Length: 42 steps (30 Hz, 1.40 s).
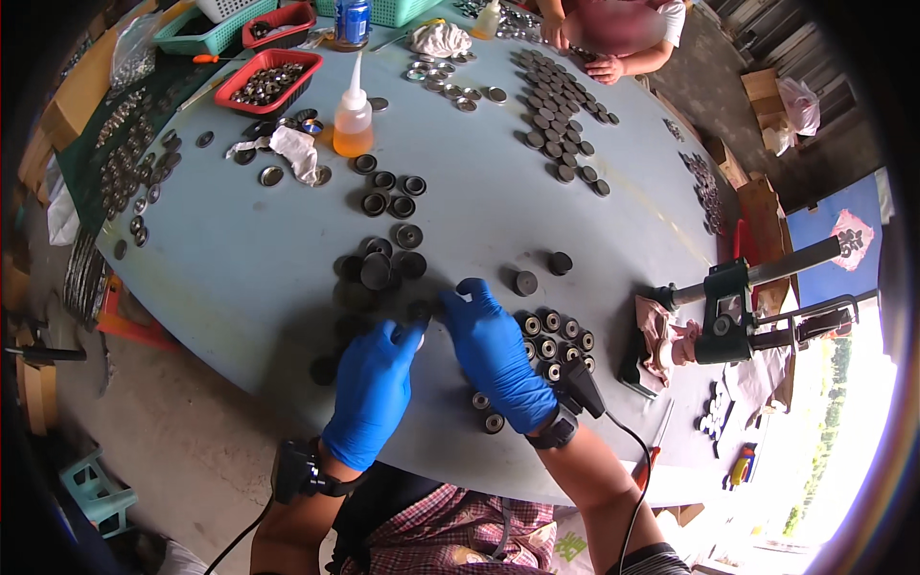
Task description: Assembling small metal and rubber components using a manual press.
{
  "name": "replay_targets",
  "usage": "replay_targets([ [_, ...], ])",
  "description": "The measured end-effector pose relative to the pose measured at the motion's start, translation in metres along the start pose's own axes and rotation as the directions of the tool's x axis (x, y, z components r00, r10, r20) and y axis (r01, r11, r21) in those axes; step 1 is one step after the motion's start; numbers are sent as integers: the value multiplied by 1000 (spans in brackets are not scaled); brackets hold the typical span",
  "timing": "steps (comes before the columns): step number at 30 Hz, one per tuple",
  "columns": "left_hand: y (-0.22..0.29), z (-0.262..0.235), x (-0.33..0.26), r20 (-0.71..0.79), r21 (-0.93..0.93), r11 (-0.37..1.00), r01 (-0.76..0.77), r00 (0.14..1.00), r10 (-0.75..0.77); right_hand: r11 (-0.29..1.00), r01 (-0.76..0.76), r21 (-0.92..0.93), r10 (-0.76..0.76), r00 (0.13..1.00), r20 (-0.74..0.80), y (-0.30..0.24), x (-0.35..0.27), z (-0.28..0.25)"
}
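My left hand (372, 388), in a blue glove, pinches a small black round cap (419, 310) between thumb and fingertips. Just to its right is my right hand (491, 350), also gloved in blue, with its fingers bent inward; whatever they hold, if anything, is hidden. Beside the right hand stand several black round parts with metal ring centres (548, 347). Beyond both hands lies a loose cluster of black round caps (376, 270), some upright and some tilted. Two more black caps (525, 283) sit to the right of the fingertips.
A green hand press (725, 311) is at the right edge of the grey table (460, 230). Farther off are a bottle of orange liquid (353, 125), a red tray of metal parts (268, 84), a white cloth (295, 153) and dark discs (551, 110) near another person's hand (605, 69).
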<state>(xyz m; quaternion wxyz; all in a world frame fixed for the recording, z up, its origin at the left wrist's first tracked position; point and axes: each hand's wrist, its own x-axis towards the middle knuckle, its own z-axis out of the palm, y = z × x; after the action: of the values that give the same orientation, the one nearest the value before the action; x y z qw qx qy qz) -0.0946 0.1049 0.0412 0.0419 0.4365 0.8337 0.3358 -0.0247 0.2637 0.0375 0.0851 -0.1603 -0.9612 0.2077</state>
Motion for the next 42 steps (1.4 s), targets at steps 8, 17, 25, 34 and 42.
replay_targets([
  [8, 5, -4, 0, 171, 221, 975, -3, 985, -36, 956, -54, 287, 78, 994, -74, 29, -30, -49],
  [17, 50, 27, 36, 121, -151, 968, -200, 968, 219, 910, -321, 262, 362, 923, -129, 137, -99, -91],
  [25, 73, 80, 74, 218, -84, 951, -296, 926, 307, 958, -260, 119, 271, 959, -87, 138, -100, -90],
  [34, 76, 91, 78, 252, 123, 913, -389, 902, 350, 980, -187, -68, 184, 982, -47, 134, -94, -90],
  [42, 80, 93, 82, 366, 244, 863, -443, 866, 341, 957, -156, -245, 161, 987, 2, 129, -88, -88],
])
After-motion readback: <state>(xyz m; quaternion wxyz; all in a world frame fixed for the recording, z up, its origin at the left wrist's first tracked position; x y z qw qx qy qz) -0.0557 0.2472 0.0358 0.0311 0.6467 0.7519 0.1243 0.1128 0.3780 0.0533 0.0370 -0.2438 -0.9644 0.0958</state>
